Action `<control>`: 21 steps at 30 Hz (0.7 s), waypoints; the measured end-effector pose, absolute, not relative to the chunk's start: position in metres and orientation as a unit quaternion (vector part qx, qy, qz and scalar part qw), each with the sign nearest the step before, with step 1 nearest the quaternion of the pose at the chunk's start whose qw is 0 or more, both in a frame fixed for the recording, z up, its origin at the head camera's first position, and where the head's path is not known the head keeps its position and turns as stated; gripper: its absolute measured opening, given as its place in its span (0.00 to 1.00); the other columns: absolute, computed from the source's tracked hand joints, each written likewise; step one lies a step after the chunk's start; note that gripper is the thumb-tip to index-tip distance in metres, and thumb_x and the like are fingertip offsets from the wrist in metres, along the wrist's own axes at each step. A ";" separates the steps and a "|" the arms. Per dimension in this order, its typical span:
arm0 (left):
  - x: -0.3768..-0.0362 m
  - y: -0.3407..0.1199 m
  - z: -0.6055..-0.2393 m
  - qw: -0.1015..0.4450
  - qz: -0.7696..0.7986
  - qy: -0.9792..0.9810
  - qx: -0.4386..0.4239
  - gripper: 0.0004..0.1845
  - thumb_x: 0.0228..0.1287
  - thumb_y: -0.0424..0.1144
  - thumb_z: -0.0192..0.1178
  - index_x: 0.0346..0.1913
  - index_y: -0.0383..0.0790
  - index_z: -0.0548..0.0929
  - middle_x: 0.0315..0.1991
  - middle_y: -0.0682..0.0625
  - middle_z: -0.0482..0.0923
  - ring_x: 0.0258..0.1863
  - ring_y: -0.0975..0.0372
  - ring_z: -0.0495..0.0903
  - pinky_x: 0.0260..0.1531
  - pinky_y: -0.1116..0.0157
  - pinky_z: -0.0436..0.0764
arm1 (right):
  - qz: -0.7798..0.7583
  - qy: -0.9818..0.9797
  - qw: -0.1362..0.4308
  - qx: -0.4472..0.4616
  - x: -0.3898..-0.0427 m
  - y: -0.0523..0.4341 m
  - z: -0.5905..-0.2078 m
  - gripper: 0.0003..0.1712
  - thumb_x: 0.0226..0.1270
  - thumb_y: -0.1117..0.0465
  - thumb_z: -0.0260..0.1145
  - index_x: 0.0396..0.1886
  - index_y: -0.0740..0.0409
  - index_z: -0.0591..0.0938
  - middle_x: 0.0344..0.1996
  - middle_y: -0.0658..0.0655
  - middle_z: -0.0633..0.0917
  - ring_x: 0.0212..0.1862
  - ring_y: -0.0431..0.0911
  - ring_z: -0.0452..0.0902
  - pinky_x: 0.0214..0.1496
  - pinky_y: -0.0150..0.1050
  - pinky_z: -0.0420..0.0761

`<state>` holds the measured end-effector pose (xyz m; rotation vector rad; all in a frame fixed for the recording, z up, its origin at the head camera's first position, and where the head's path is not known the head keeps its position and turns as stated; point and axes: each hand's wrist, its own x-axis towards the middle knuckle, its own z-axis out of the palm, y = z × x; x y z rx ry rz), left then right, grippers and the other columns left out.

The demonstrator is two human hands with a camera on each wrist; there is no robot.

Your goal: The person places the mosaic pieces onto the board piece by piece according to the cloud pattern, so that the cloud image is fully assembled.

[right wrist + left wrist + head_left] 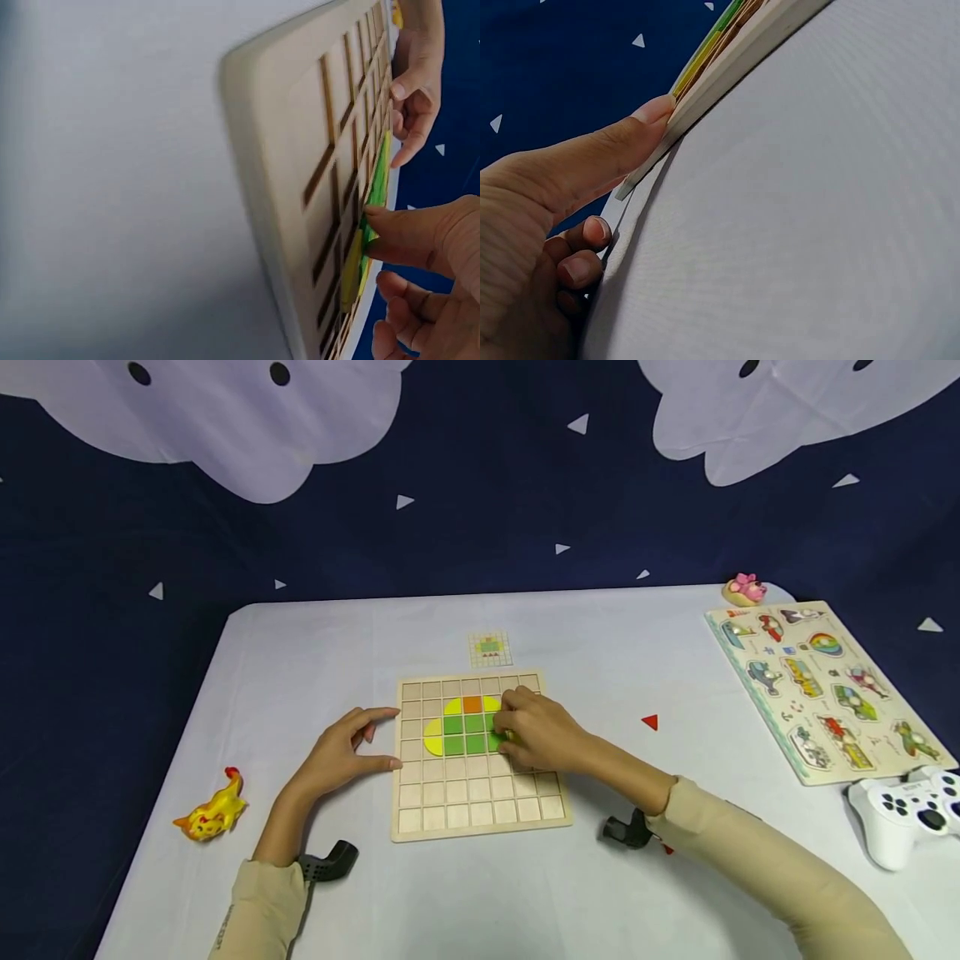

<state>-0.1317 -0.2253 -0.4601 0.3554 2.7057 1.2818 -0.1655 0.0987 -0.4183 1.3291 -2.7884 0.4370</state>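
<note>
Toy at far left: a yellow and orange animal figure (pixel 212 811) is lying on the white table (pixel 315 643), well apart from the board.
Left hand: the left hand (pixel 341 756) is resting on the table against the left edge of the wooden grid board (pixel 480 802), thumb and forefinger spread wide around that edge and pinching nothing; in the left wrist view the thumb tip (pixel 654 112) is pressing on the board's rim (pixel 727 67).
Board: it is lying flat in the middle of the table, with green squares (pixel 465 734), a yellow half-round piece (pixel 433 737) at their left and an orange square (pixel 472 703) on top already seated in its cells.
Pattern card: a small picture card (pixel 491 648) is sitting just behind the board.
Right hand: the right hand (pixel 536 731) is hovering low over the right side of the coloured patch, fingers curled and pinching a yellow-green tile (pixel 358 255) down at the grid; the fingertips (pixel 379 221) are touching it in the right wrist view.
Loose piece: a red triangle (pixel 650 722) is lying on the table right of the board.
Far right: a vehicle peg puzzle (pixel 821 689) is lying near the table edge, a pink toy (pixel 744 588) behind it and a white game controller (pixel 903 810) just in front.
</note>
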 end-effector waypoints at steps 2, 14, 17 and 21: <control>-0.132 -0.224 -0.460 0.064 0.425 0.895 0.118 0.40 0.45 0.45 0.80 0.65 0.45 0.78 0.33 0.50 0.64 0.34 0.59 0.63 0.36 0.65 0.63 | 0.139 -0.897 0.006 0.420 -0.165 0.099 -0.418 0.09 0.55 0.57 0.77 0.31 0.55 0.86 0.29 0.50 0.74 0.35 0.44 0.64 0.39 0.36 0.70; -0.132 -0.222 -0.461 0.071 0.424 0.896 0.111 0.41 0.45 0.45 0.80 0.66 0.45 0.77 0.34 0.50 0.64 0.36 0.59 0.63 0.36 0.64 0.63 | 0.174 -0.896 -0.017 0.407 -0.140 0.150 -0.394 0.14 0.58 0.56 0.75 0.43 0.56 0.89 0.38 0.50 0.79 0.41 0.42 0.66 0.45 0.39 0.72; -0.132 -0.222 -0.461 0.073 0.425 0.896 0.108 0.41 0.45 0.44 0.80 0.66 0.45 0.77 0.34 0.50 0.64 0.36 0.58 0.63 0.37 0.64 0.63 | 0.170 -0.897 -0.030 0.406 -0.128 0.179 -0.394 0.14 0.55 0.56 0.77 0.41 0.53 0.89 0.37 0.48 0.78 0.40 0.39 0.63 0.43 0.37 0.70; -0.132 -0.223 -0.461 0.071 0.425 0.896 0.106 0.41 0.46 0.44 0.80 0.66 0.45 0.76 0.34 0.49 0.64 0.36 0.58 0.63 0.37 0.64 0.63 | 0.169 -0.902 -0.048 0.395 -0.113 0.216 -0.398 0.15 0.51 0.55 0.80 0.39 0.50 0.89 0.36 0.45 0.77 0.41 0.36 0.63 0.43 0.36 0.72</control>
